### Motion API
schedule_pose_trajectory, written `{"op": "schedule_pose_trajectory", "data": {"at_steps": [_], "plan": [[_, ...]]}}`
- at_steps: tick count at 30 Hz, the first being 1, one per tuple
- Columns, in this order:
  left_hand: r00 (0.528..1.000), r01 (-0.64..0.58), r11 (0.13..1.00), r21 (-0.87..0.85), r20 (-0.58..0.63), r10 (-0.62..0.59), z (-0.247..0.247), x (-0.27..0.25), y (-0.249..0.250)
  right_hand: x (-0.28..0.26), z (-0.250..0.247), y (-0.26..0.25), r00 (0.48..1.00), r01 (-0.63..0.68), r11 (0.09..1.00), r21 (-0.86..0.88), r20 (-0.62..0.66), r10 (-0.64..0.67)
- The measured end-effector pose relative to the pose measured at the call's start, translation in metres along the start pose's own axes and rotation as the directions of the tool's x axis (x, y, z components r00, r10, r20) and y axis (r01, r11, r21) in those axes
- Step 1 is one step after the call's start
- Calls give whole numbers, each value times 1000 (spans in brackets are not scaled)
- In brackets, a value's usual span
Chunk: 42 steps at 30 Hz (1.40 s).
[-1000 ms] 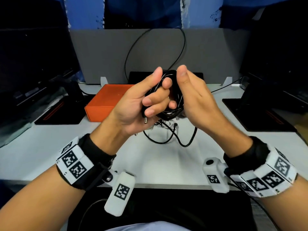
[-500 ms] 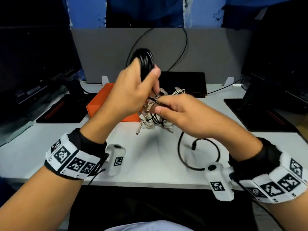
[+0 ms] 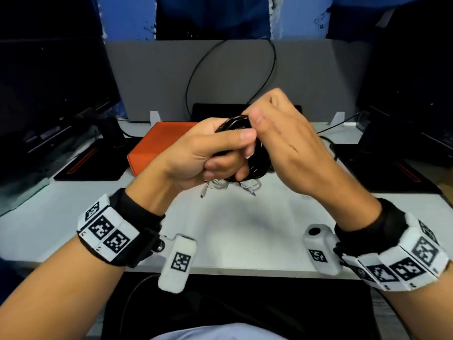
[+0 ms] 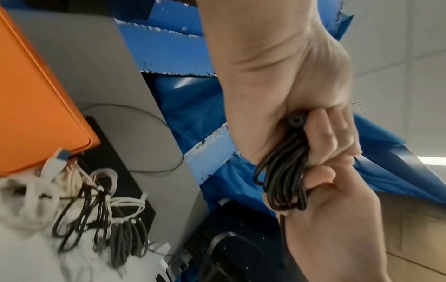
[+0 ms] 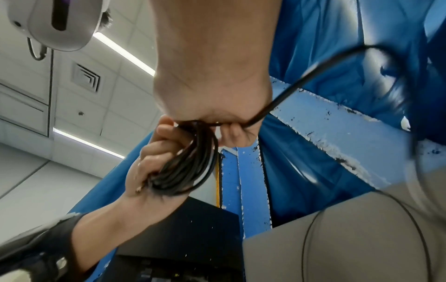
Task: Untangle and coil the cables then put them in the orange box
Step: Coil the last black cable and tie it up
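The black cable (image 3: pixel 255 165) is nearly all wound into a tight bundle of loops, held up over the counter (image 3: pixel 245 229) in front of the person. The left hand (image 3: pixel 206 158) has its fingers and thumb curled round the bundle, clamping the loops together. The right hand (image 3: pixel 284 146) pinches the cable's loose tail against the top of the bundle; the right wrist view shows that tail running out from its fingers, so my guess is the last turn or a tuck of the end is what remains for this cable.

Plenty is left after that. A tangle of white and dark cables (image 3: pixel 232 186) lies on the counter just under the hands, touching or almost touching the near corner of the orange box (image 3: pixel 157 148). In the left wrist view the heap looks knotted together, with a blue-tipped white plug resting against the box.

The orange box sits on the counter, to the left of and behind the hands. It looks closed, and no cable can be seen inside it, so the putting away has likely not begun
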<state>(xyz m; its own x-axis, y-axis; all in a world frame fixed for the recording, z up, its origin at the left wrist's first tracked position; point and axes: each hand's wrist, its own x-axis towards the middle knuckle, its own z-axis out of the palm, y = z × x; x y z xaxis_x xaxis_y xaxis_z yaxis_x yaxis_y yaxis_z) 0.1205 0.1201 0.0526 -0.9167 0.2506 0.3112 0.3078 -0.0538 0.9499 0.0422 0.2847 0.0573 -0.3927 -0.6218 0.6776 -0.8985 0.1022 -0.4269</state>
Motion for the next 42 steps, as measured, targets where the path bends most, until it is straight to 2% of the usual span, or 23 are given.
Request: {"op": "schedule_pose_trajectory", "data": {"at_steps": [3,5,8,10,14,17,18,20,22,24,25,26,28,30,32,33,34,37,38,41,42], "plan": [[1000,6,973,-232,-15,-10,11,6,-10,2,7,4,985,-121,984,133,-102,136],[996,80,948,-308,65,-63,16,8,-16,1,6,10,978,-191,970,148,-55,201],[980,152,958,-243,162,-114,15,7,-16,-3,4,11,989,-148,989,32,24,147],[979,161,961,-223,160,-126,14,5,-12,-2,3,9,984,-168,979,119,74,160],[996,70,924,-375,85,-41,21,6,-8,7,0,8,956,-293,856,425,146,255],[996,-90,813,-575,-64,65,15,10,-1,6,6,11,911,-404,780,478,134,390],[984,-168,773,-612,-154,92,10,11,3,5,9,15,914,-400,807,434,132,383],[923,-339,720,-605,-362,130,0,13,11,2,18,26,948,-308,904,296,173,267],[815,-458,762,-457,-558,155,-11,14,15,-2,25,29,944,-234,952,198,282,173],[698,-445,877,-179,-683,215,-19,16,13,-6,31,26,911,-156,984,89,398,108],[661,-385,923,-15,-703,264,-22,16,11,-8,33,23,888,-114,993,32,451,88],[643,-289,945,155,-699,312,-23,16,8,-9,33,20,874,-78,997,-10,481,73],[670,-55,891,450,-645,367,-25,15,0,-9,29,16,870,-8,997,-80,490,46],[766,113,767,632,-547,338,-26,13,-4,-5,19,13,885,79,979,-186,465,17],[881,209,668,714,-434,188,-27,9,-2,-3,7,10,901,118,949,-294,433,22],[914,242,642,728,-393,101,-25,7,0,-2,0,9,906,118,938,-326,422,33],[928,266,643,718,-371,30,-23,5,3,-1,-7,9,908,119,932,-343,417,38],[934,270,793,546,-349,-78,-18,1,10,0,-20,7,899,150,925,-349,438,20],[937,265,818,511,-335,-94,-16,0,10,0,-20,6,902,160,926,-341,432,3],[967,243,783,572,-208,-148,-11,0,7,1,-23,3,951,94,972,-217,307,-24],[972,231,800,554,-164,-167,-9,0,5,2,-24,3,970,62,986,-152,241,-24]]}}
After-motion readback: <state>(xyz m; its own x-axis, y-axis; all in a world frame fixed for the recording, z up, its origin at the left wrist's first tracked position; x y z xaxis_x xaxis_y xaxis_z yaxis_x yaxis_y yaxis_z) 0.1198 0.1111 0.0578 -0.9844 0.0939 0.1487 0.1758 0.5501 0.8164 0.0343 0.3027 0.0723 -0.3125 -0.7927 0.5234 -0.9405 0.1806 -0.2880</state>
